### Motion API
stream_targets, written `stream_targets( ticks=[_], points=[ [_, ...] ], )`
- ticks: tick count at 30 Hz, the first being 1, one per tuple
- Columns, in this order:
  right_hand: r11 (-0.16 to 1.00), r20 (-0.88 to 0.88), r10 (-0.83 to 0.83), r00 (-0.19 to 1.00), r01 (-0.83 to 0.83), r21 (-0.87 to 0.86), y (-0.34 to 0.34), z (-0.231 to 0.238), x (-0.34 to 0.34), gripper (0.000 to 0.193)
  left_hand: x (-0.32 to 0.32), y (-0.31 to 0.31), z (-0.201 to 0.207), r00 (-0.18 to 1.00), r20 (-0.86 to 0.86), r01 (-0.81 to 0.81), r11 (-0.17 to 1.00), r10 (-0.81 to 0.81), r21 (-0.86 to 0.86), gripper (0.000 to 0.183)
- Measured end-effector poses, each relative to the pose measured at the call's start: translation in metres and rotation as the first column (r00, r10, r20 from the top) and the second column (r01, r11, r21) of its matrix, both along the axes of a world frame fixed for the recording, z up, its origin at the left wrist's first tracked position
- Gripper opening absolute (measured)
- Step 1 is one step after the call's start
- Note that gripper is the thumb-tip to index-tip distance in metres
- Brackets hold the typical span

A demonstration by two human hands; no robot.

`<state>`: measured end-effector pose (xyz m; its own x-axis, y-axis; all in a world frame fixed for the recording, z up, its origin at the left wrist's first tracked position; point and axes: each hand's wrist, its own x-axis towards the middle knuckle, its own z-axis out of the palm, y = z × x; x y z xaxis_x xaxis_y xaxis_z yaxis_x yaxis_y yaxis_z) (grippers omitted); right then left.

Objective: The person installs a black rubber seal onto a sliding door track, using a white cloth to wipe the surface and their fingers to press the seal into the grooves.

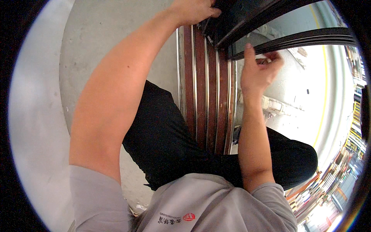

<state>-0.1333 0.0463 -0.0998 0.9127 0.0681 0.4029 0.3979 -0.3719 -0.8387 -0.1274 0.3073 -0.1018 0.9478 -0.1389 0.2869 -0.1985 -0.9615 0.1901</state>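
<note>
At the top of the view, my left hand (193,11) reaches to the end of a black-framed sliding panel (247,23). Its fingers are bent against the dark frame, and the fingertips are partly hidden. My right hand (259,73) is raised just beside a second black bar (309,38), its thumb pointing up toward the bar's lower edge. A gap shows between that thumb and the curled, slightly blurred fingers, with nothing plainly held. Below the panel runs a brown multi-groove sill track (206,85) with several silver rails, passing between my legs.
Grey floor (104,38) spreads on the left of the track. To the right lie pale wrapped pieces (276,105) on a bright floor with a yellow line (324,96). Stacks of long profiles (328,174) line the far right. My black-trousered knees flank the track.
</note>
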Motion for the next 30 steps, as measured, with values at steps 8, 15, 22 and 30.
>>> stream_targets(
  ticks=[8, 15, 22, 30],
  points=[
    [0.842, -0.179, 0.187, 0.966, -0.251, -0.477, 0.015, -0.086, -0.017, 0.030, -0.003, -0.022, 0.017, 0.982, -0.112, -0.176, 0.955, 0.153, -0.237, 0.042],
    [0.769, 0.293, 0.407, 0.865, -0.152, -0.621, 0.044, -0.002, 0.006, 0.028, -0.011, -0.021, 0.028, 0.979, -0.152, -0.177, 0.929, 0.134, -0.324, 0.039],
    [0.164, -0.193, 0.379, 0.905, -0.271, -0.949, 0.040, 0.021, 0.008, 0.029, -0.014, -0.019, 0.023, 0.989, -0.112, -0.130, 0.914, 0.093, -0.385, 0.035],
    [0.255, -0.106, 0.403, 0.909, -0.223, -0.941, 0.036, 0.016, 0.009, 0.015, -0.010, -0.018, 0.022, 0.994, -0.067, -0.101, 0.948, 0.084, -0.301, 0.034]
  ],
)
